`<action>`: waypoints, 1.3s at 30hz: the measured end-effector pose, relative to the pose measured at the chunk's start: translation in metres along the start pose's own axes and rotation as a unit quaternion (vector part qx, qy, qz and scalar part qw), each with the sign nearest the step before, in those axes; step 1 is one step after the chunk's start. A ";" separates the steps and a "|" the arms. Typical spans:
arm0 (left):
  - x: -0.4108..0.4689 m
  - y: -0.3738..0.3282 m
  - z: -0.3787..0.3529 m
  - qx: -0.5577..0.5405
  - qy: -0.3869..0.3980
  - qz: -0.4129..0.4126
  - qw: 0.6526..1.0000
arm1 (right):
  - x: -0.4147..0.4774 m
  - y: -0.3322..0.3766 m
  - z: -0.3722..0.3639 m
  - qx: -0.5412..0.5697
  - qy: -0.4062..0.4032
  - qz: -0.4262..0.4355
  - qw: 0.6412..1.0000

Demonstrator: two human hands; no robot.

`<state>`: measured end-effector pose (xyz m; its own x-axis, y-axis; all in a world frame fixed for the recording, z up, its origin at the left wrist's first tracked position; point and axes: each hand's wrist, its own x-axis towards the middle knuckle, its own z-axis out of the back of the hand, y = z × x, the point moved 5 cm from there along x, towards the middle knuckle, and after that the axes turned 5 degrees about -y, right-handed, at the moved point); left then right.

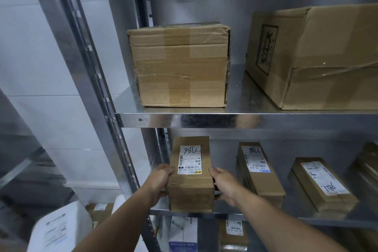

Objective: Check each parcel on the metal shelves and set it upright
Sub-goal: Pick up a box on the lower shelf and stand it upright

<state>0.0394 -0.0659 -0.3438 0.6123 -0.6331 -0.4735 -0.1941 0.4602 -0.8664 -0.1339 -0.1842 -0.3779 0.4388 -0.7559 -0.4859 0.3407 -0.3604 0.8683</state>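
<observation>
Left hand (pixel 161 180) and right hand (pixel 223 184) clasp the parcel (pixel 190 176) by its sides; its long axis points into the shelf (pixel 294 206).

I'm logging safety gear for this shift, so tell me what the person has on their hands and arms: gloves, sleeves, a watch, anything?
No gloves, rings or bands on the left hand or right hand. The left forearm and right forearm carry no sleeve or watch in view.

Long brown parcel (pixel 190 180) lies flat at the middle shelf's (pixel 292 208) front edge — white label facing up.
</observation>
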 end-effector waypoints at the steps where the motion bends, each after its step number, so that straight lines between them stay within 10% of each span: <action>1: 0.000 0.001 -0.002 0.000 0.000 0.001 1.000 | 0.002 -0.002 0.001 -0.004 -0.002 -0.001 1.000; 39: 0.012 0.000 0.001 0.062 -0.026 -0.034 0.997 | 0.029 -0.010 -0.033 -0.025 -0.045 0.032 0.998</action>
<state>0.0474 -0.0733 -0.3499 0.6607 -0.6331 -0.4033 -0.0568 0.4936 -0.8678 -0.0973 -0.1842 -0.4041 0.3855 -0.8228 -0.4176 0.3566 -0.2846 0.8899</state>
